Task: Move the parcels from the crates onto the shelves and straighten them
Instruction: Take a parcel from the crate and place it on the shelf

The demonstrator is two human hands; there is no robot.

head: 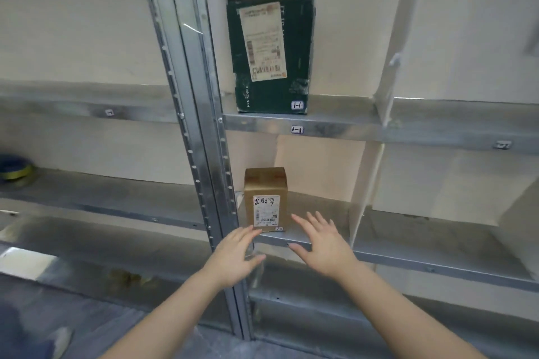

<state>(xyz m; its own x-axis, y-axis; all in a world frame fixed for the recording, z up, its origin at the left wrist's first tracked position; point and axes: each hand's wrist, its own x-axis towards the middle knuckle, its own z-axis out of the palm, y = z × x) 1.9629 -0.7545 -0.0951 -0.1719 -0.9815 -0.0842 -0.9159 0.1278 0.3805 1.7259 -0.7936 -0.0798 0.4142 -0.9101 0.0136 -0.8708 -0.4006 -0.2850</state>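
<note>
A small brown cardboard parcel (266, 198) with a white label stands upright at the front left of the middle metal shelf (379, 256). My left hand (236, 256) is open just below and left of it, fingertips close to its lower left corner. My right hand (323, 245) is open to the parcel's right, fingers spread, apart from the box. A dark green parcel (272, 52) with a white shipping label stands upright on the shelf above (335, 122), leaning back against the wall.
A grey steel upright post (201, 154) runs down just left of the parcels. White divider panels (364, 192) split the shelves into bays. A blue and yellow object (14, 170) sits on the far left shelf. Lower shelves lie beneath my arms.
</note>
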